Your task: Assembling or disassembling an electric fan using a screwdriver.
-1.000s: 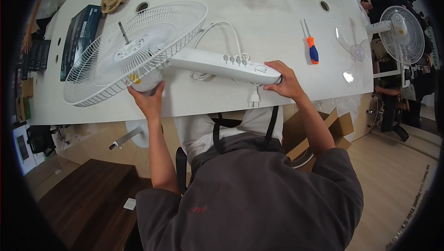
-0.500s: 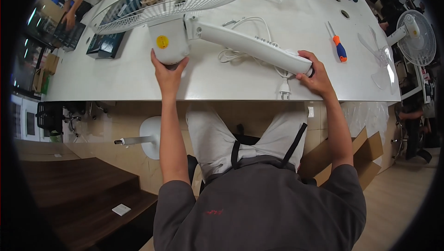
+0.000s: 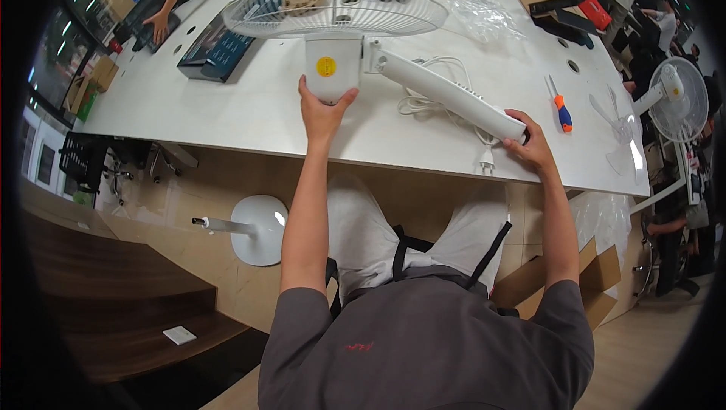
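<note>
A white electric fan's upper part point(image 3: 454, 96) is held over the white table, its motor housing at the left and its long neck slanting down to the right. My left hand point(image 3: 325, 111) grips the bottom of the housing, thumb and fingers on either side below a round yellow sticker. Around the neck's lower right end my right hand point(image 3: 532, 142) is closed. The round wire grille point(image 3: 333, 13) is attached at the far side of the housing. Behind and under the neck lies a coiled white cord, its plug point(image 3: 486, 159) near the table's front edge.
An orange-and-blue screwdriver point(image 3: 561, 111) and transparent fan blades point(image 3: 616, 130) lie at the right. A dark box point(image 3: 215, 51) sits at the left, clear plastic wrap point(image 3: 484, 17) at the back. On the floor stands a white round base with a pole point(image 3: 259, 232). Another person's hand point(image 3: 157, 24) is far left.
My view has turned, so the table and everything on it appear shifted and tilted. Both hands keep their hold on the fan, which looks slightly more level at its grille.
</note>
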The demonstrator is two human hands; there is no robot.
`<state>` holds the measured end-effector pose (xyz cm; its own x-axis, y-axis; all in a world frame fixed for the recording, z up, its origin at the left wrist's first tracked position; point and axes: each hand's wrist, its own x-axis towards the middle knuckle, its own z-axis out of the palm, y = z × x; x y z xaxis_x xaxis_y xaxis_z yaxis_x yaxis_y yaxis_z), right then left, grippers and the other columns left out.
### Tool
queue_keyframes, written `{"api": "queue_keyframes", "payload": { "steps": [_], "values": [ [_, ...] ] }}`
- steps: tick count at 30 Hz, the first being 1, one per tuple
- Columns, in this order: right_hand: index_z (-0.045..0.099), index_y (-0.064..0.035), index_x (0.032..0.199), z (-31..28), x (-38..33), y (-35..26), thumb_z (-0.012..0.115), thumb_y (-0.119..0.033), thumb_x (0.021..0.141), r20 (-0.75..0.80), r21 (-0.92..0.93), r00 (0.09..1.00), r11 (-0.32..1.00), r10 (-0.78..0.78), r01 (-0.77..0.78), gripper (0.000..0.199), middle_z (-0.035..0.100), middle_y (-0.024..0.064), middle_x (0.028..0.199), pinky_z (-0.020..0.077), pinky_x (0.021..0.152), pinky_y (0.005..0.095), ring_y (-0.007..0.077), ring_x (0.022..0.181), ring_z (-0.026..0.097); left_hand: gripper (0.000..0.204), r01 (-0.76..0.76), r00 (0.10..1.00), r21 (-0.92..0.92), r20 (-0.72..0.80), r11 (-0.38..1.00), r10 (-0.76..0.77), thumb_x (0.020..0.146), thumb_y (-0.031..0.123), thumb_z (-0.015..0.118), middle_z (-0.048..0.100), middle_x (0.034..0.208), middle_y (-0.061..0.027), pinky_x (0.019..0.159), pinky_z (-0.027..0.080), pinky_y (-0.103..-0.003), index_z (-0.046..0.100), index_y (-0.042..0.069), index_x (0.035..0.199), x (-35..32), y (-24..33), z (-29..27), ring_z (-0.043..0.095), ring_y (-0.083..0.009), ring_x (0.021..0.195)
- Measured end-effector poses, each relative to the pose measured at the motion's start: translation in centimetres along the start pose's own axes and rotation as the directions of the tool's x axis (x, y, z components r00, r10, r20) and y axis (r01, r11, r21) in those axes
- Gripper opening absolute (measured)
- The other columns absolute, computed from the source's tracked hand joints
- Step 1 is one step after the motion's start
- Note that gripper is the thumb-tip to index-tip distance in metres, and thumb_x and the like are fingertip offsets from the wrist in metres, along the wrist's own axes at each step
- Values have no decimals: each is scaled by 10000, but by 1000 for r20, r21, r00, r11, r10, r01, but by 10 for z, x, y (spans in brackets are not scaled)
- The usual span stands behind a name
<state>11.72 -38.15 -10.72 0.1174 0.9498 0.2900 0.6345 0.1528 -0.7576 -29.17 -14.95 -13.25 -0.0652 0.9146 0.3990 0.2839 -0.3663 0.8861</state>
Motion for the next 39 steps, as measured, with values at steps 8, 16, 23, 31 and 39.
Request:
{"api": "queue_keyframes", "payload": {
  "steps": [8,16,23,31,39],
  "values": [
    [493,-4,1424,-32,-5,16,769,-419,765,84,-45,985,988,153,-150,827,587,101,1316,509,792,258,143,1022,607,1304,-49,998,136,-22,989,52,568,613,893,510,1342,-303,1028,450,-448,271,-90,1473,-8,7,24,533,-410,1216],
    [475,40,1425,-54,-1,16,831,-493,699,163,-30,960,974,227,-225,969,567,138,1362,428,1031,350,238,1259,536,1266,16,1000,125,0,992,-16,582,607,886,529,1296,-305,945,491,-422,301,-93,1459,-16,20,32,590,-367,1098],
    [582,-37,1328,-13,12,-10,856,-206,688,97,-17,928,932,361,-361,717,615,57,1257,498,875,291,124,983,604,1006,97,993,-186,79,978,-84,770,203,879,570,1266,-228,892,540,-337,234,-78,1488,-16,-1,7,621,-261,1101],
    [552,-59,1340,-5,-23,-24,902,-212,692,-109,164,966,963,234,-215,752,592,80,1240,478,996,351,209,1158,573,1037,92,981,-158,183,983,-63,847,252,819,407,1443,-270,1090,388,-375,109,-53,1538,-16,2,4,481,-307,1296],
    [628,-28,1237,-50,-109,-43,837,-120,776,-495,-97,864,982,96,-164,515,657,90,1105,519,842,298,169,958,631,968,99,992,-113,83,989,-90,867,284,801,380,1463,-238,1066,414,-386,171,-40,1526,-14,-1,-5,485,-306,1275]
  ]
}}
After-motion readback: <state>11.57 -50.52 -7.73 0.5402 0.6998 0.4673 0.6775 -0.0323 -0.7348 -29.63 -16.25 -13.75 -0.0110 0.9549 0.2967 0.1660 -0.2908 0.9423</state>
